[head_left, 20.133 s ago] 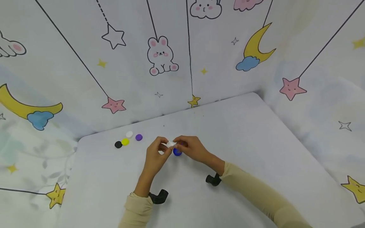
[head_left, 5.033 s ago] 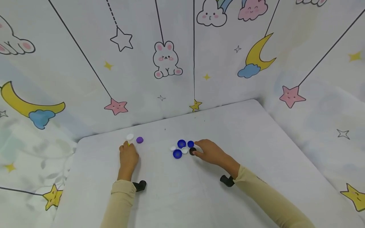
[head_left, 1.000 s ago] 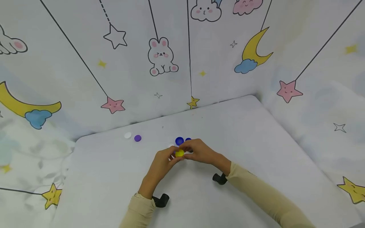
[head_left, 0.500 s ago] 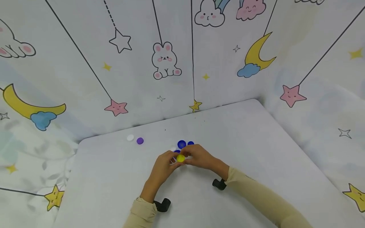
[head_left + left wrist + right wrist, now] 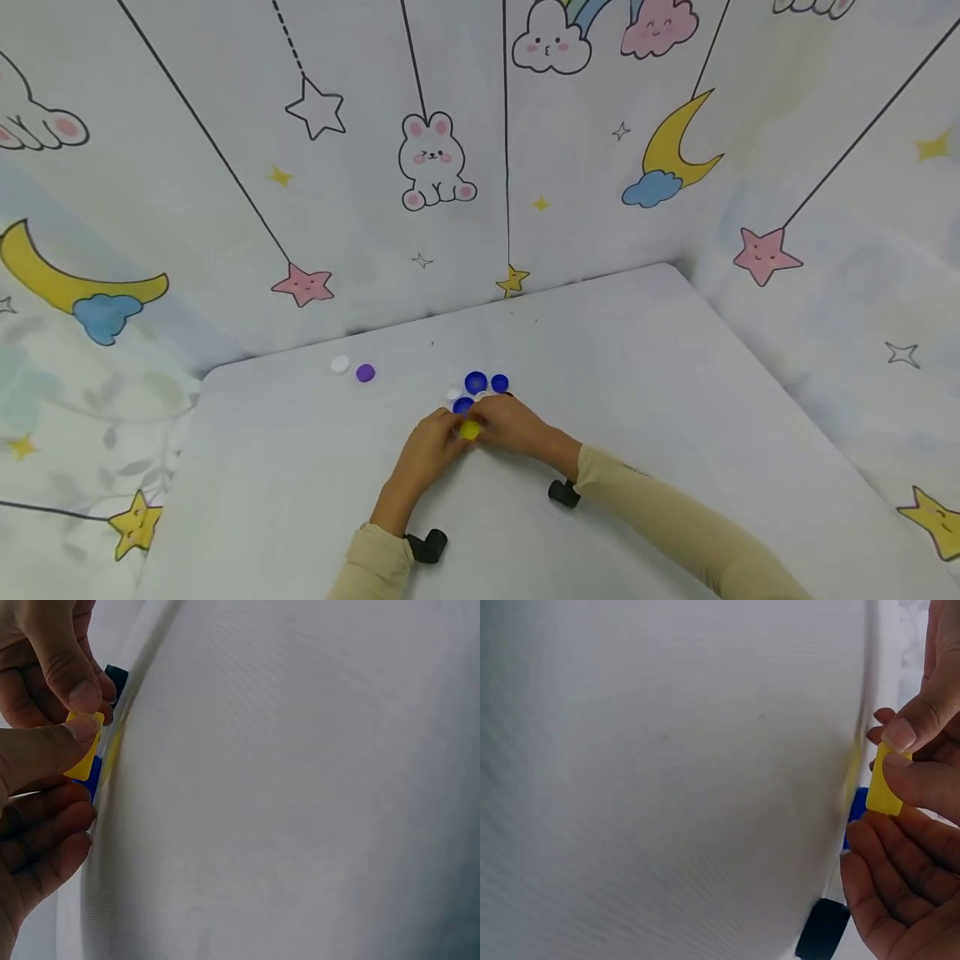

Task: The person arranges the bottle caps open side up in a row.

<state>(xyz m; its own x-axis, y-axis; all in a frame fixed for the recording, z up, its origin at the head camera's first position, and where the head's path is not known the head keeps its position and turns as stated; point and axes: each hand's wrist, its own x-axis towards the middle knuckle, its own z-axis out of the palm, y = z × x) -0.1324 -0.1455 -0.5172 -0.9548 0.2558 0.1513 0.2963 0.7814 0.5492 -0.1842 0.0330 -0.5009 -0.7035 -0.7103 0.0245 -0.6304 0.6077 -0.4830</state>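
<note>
White table (image 5: 637, 375), cartoon-print backdrop (image 5: 577, 150) behind it. On my feed, left hand (image 5: 431, 447) and right hand (image 5: 516, 427) hold the yellow cap (image 5: 470, 430) in narrow pinches from opposite sides, I judge for steadiness. Blue caps (image 5: 476, 382) lie just beyond it, purple disc (image 5: 365, 372) well left.

The white table (image 5: 292, 467) had rounded far corners. Toward its far left lay a white disc (image 5: 341, 364), with a purple disc (image 5: 365, 372) near it. Around the middle clustered a wide blue cap (image 5: 476, 382), a smaller blue cap (image 5: 499, 383) just beside it, another wide blue cap (image 5: 462, 406) and a white cap (image 5: 453, 393).
</note>
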